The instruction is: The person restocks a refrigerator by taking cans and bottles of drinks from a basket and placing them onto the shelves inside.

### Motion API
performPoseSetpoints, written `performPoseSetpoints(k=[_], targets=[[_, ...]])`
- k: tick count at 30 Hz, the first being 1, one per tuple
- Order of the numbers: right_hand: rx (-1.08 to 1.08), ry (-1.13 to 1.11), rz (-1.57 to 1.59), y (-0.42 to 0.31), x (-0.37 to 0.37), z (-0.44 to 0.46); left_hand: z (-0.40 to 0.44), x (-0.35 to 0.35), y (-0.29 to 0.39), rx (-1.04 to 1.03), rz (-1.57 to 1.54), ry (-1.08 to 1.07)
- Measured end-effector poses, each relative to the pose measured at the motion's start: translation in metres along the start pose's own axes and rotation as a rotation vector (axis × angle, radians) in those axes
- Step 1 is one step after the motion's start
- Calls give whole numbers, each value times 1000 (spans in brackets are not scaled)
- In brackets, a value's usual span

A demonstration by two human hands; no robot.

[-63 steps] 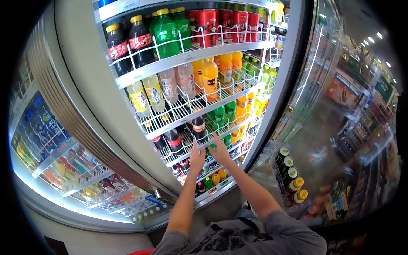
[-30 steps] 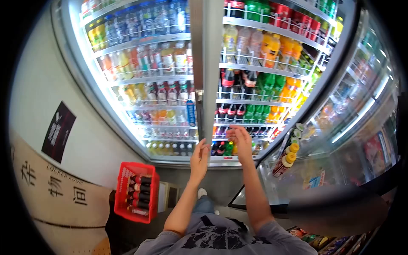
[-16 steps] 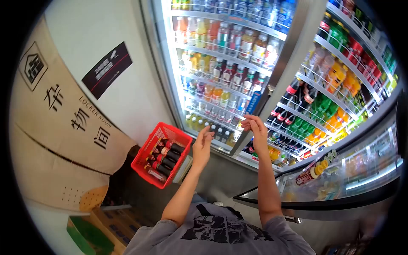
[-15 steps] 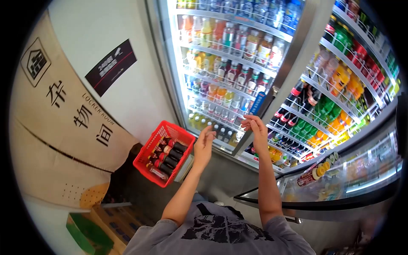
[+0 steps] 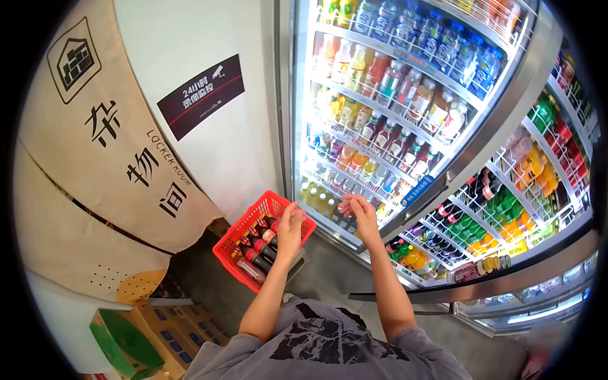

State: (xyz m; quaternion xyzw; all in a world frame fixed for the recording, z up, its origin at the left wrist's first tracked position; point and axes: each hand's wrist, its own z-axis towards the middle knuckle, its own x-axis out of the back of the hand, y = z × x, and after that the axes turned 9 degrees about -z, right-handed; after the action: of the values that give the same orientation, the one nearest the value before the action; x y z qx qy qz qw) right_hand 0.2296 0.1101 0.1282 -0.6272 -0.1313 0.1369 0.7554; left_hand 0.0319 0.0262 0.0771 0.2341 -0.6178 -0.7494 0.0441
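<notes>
My left hand [image 5: 291, 229] is raised with its fingers apart and nothing in it, in front of the right rim of a red plastic basket [image 5: 229, 260]. Dark bottles with red caps and labels [image 5: 257, 258] lie inside the basket, partly covered by my hand and forearm. To the right, my right hand [image 5: 361, 216] is also empty, its fingers loosely bent and pointing left. Behind it is the lower part of an upright drinks fridge [image 5: 288, 158]. Neither hand appears to touch anything.
A second drinks fridge [image 5: 506, 171] stands right, with a glass door [image 5: 443, 294] swung out low in front. Left hangs a beige curtain [image 5: 76, 209], beside a wall bearing a dark sign [image 5: 201, 95]. Cardboard boxes [image 5: 168, 335] sit at lower left.
My view has turned left, so the fridges sit further right. Both hands have shifted left and slightly down, and the left now overlaps the basket. The glass door appears more edge-on.
</notes>
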Motion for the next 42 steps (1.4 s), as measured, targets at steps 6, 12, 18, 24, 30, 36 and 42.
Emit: performPoseSetpoints(k=[6,12,18,24,30,36,42], targets=[[-104,-69,39,43,-51,28,23,70,-22,35,-27,156],[-230,-241,48,83,-104,50,17,122,-41,127,-7,340],[-306,-376,92,131,-141,86,16,162,-83,173,9,487],[-411,-454,30,211,-166,112,22,168,-128,280,-72,542],[-361,-549,-347,318,-171,118,39,151,-205,613,-324,593],[-323,-707,-799,384,-171,111,30,137,-269,795,-519,707],[-236,-759,-1038,442,-174,85,10,144,-285,829,-613,743]])
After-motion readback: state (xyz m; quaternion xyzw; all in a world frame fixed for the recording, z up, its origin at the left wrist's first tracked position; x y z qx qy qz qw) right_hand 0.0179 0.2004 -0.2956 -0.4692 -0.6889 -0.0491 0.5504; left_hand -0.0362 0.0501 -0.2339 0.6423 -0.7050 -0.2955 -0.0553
